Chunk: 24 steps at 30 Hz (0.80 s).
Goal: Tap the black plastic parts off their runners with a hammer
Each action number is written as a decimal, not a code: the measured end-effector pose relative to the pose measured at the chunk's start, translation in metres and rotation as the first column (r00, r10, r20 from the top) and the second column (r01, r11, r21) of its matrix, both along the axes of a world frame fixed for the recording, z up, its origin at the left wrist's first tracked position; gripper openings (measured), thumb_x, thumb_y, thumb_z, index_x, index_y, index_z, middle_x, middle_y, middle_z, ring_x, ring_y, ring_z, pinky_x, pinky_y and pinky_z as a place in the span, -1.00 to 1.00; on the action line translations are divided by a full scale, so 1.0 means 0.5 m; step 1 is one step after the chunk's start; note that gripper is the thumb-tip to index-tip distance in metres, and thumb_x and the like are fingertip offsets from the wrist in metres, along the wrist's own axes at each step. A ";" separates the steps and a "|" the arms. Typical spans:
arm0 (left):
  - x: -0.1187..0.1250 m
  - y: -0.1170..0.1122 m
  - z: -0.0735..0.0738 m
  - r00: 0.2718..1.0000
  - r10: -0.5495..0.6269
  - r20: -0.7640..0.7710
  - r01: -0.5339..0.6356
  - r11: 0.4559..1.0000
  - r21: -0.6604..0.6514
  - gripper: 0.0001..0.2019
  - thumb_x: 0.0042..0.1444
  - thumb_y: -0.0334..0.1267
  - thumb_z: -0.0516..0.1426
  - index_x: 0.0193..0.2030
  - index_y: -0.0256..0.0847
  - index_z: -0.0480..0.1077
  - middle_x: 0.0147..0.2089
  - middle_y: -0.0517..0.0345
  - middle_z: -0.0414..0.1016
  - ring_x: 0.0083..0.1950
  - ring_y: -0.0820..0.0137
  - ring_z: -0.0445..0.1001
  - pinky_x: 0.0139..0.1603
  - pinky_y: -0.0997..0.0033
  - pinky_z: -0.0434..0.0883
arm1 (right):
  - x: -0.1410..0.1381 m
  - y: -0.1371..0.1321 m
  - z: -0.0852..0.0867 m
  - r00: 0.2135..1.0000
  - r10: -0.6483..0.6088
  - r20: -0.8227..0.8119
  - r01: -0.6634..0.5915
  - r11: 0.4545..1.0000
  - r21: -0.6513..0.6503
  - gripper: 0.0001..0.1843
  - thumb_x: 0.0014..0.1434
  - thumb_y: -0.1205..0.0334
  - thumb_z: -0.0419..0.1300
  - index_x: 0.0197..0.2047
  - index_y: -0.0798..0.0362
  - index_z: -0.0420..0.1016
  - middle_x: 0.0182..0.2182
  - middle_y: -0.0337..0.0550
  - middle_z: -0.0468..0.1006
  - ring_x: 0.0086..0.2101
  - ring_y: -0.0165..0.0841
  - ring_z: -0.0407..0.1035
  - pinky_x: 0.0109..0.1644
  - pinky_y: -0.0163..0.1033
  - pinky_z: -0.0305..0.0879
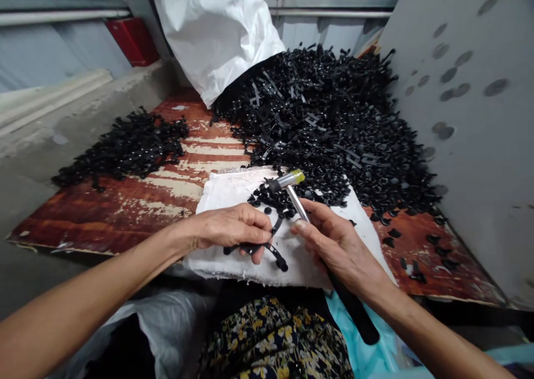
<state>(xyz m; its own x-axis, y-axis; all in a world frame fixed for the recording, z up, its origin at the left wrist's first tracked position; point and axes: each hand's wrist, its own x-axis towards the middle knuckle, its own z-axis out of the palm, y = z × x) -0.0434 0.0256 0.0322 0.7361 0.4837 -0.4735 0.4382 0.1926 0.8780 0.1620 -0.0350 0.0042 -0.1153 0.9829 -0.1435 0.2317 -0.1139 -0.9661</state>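
My left hand (236, 229) pinches a black plastic part with several arms (273, 250) above a white cloth (225, 262). In my right hand (334, 237) is a small mallet (297, 201) with a metal shaft and a black grip. Its head has a yellow face on one end and a dark face on the other, and it hangs over small black round caps (267, 210) scattered on the cloth. My right fingers wrap around the handle where the metal meets the grip. The two hands are apart.
A large heap of black plastic parts (334, 117) rises behind the cloth. A smaller pile (129, 145) lies at the left on the worn red-brown board (167, 201). A white sack (221, 34) hangs at the back, and a grey panel (467, 145) leans at the right.
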 end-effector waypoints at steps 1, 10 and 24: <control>0.005 -0.006 0.002 0.999 -0.046 -0.003 0.046 0.999 0.028 -0.70 0.03 -0.07 0.15 -0.57 -0.23 0.31 -0.56 0.16 0.41 -0.54 0.52 0.21 -0.52 0.52 0.13 | -0.008 0.003 0.000 1.000 0.016 -0.021 -0.016 1.000 0.006 -0.49 0.17 0.08 0.15 0.17 0.05 0.36 -0.49 -0.27 0.47 -0.59 -0.41 0.24 -0.54 -0.32 0.19; 0.027 -0.060 -0.004 0.976 0.119 -0.181 -0.047 0.933 0.356 -0.79 0.15 -0.24 0.01 -0.48 -0.22 0.30 -0.52 0.22 0.36 -0.53 0.51 0.22 -0.52 0.52 0.12 | -0.047 0.017 -0.025 0.998 0.033 -0.060 -0.022 0.985 0.168 -0.60 0.17 0.16 0.12 0.06 0.08 0.40 -0.31 -0.16 0.54 -0.33 -0.31 0.41 -0.23 -0.22 0.36; 0.003 -0.004 -0.032 0.932 0.362 -0.011 -0.362 0.932 0.003 -0.81 -0.02 -0.18 0.16 -0.49 -0.24 0.29 -0.64 0.27 0.30 -0.67 0.60 0.12 -0.66 0.59 0.04 | 0.013 -0.006 -0.032 0.995 -0.099 0.033 0.095 0.990 0.102 -0.57 0.23 0.07 0.09 0.11 0.05 0.39 -0.45 -0.26 0.44 -0.60 -0.45 0.18 -0.59 -0.33 0.13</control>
